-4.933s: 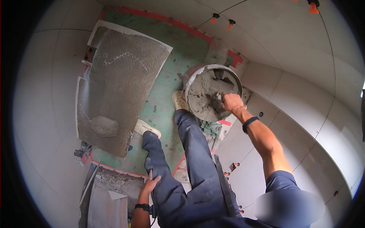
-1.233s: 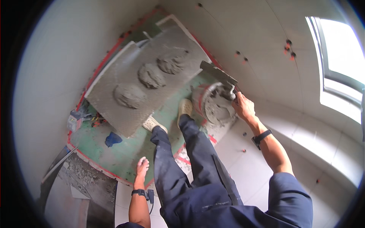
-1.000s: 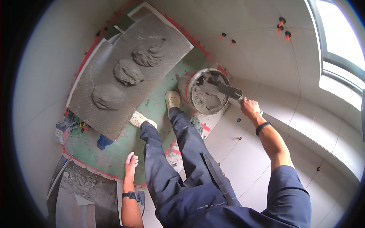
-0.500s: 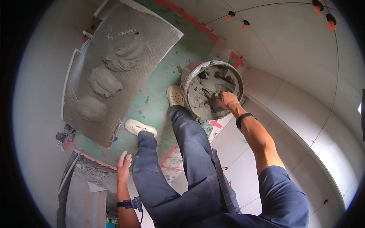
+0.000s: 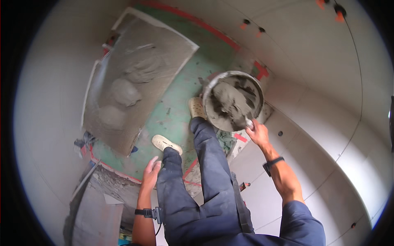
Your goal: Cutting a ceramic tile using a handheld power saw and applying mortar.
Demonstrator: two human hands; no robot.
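Note:
My right hand [image 5: 258, 133] is closed round the light handle of a trowel [image 5: 249, 122] at the near rim of a bucket [image 5: 210, 84]. Its blade is hidden under a thick heap of grey mortar [image 5: 230, 98], and more wet mortar lies in the bucket around and below. My left hand [image 5: 151, 172] hangs beside my left leg with its fingers apart, holding nothing. To the left, a large tile [image 5: 166, 67] coated with grey mortar bears three mounds, among them a rounded middle mound [image 5: 125, 92].
My cream clogs [image 5: 166, 143] stand on the green floor covering [image 5: 180, 98] between tile and bucket. Red tape [image 5: 193, 22] edges the floor. Pale tiled walls rise at the right, with orange-and-black tile levelers [image 5: 340, 14] in their joints. A crumpled cloth-like heap [image 5: 225, 139] lies below the bucket.
My right hand has drawn back toward the bucket's near rim, and the trowel now carries a heap of mortar. My left hand stays free. The whole view has shifted slightly.

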